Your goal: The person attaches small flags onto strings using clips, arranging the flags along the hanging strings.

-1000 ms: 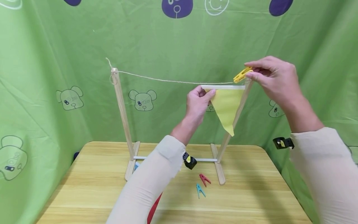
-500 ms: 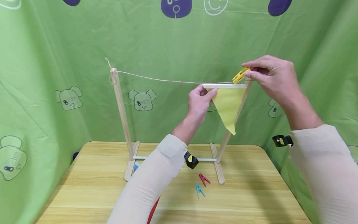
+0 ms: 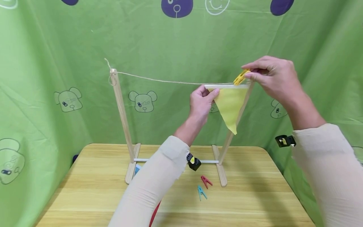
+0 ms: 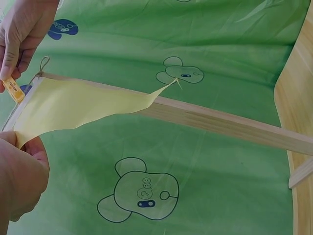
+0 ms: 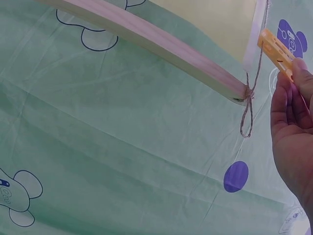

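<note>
A yellow triangular pennant (image 3: 231,102) with a white top edge hangs point down just under a thin string (image 3: 158,80). My left hand (image 3: 202,102) pinches its upper left corner between thumb and fingers. Above the right part of that edge, my right hand (image 3: 273,75) pinches a yellow clothespin (image 3: 241,77) between thumb and forefinger. In the right wrist view, the clothespin (image 5: 276,49) has its tip at the string and the white edge, close to the knotted post top. Whether its tip clamps both, I cannot tell.
Two wooden posts, left (image 3: 122,113) and right (image 3: 228,142), carry the string and share a white crossbar (image 3: 210,161). A red clothespin (image 3: 206,182) and a blue clothespin (image 3: 202,192) lie on the wooden table (image 3: 241,201). Red and blue pieces (image 3: 137,169) show partly behind my left sleeve.
The right hand has shifted slightly left and down with the yellow clothespin. The pennant's white edge has risen a little, closer to the string, still in the left hand.
</note>
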`<control>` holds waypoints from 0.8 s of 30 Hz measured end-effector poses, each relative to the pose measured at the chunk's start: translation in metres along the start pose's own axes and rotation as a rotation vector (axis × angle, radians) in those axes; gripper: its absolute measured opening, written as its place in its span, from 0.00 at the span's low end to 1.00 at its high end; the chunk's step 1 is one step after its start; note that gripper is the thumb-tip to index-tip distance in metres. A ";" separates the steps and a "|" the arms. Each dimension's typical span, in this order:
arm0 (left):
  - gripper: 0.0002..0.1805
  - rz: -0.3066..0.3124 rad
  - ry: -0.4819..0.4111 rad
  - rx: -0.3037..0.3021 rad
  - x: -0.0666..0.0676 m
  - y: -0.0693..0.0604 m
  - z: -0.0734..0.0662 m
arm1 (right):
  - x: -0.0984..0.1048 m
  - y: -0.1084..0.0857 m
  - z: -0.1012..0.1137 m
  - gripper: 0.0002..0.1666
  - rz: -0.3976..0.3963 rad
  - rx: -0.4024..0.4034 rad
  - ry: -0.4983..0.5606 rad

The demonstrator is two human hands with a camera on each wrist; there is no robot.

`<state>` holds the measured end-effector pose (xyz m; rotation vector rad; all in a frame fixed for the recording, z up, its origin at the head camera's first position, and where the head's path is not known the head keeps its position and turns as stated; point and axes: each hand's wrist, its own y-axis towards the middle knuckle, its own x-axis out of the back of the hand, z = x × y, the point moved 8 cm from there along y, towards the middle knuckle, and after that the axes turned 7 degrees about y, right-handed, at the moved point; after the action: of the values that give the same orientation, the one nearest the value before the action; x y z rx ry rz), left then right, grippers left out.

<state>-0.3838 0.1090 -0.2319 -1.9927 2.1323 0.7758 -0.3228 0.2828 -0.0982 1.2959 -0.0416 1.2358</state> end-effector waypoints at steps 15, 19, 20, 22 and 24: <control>0.11 0.006 -0.013 0.001 -0.001 -0.001 -0.003 | -0.004 0.001 0.002 0.12 0.035 0.011 -0.051; 0.12 0.002 -0.009 -0.001 -0.001 0.000 -0.004 | -0.004 0.001 0.002 0.11 0.046 0.005 -0.056; 0.12 0.001 -0.008 -0.002 -0.001 0.000 -0.004 | -0.005 0.001 0.001 0.11 0.045 0.004 -0.057; 0.12 0.000 -0.008 -0.005 -0.001 0.001 -0.003 | -0.005 0.001 0.000 0.11 0.047 0.006 -0.055; 0.12 0.000 -0.007 -0.008 -0.001 0.001 -0.003 | -0.005 0.001 0.000 0.11 0.045 0.012 -0.055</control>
<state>-0.3836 0.1090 -0.2286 -1.9903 2.1289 0.7912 -0.3257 0.2791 -0.1007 1.3455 -0.1034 1.2405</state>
